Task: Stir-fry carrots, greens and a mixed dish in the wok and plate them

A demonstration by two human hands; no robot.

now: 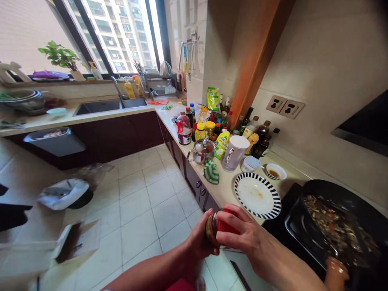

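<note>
Low in the middle, a small jar [211, 228] is held on its side between both hands. My left hand [197, 239] is closed around the glass end. My right hand [247, 230] grips the red lid [224, 223], its fingers curled over it. Whether the lid sits tight or loose is hidden by the fingers. Just beyond the hands lies a striped-rim plate [257, 195] with a little residue on it. To the right, a black wok [327, 188] on the stove holds chopped, browned food, with a utensil resting in it.
Along the counter stand a clear pitcher [235, 153], a steel pot [203, 152], a small sauce bowl [275, 171], a green-striped cloth [211, 172] and several bottles. The wok's wooden handle [336, 271] points towards me. On the floor at left are a lined bin [65, 194] and a cardboard box [77, 240].
</note>
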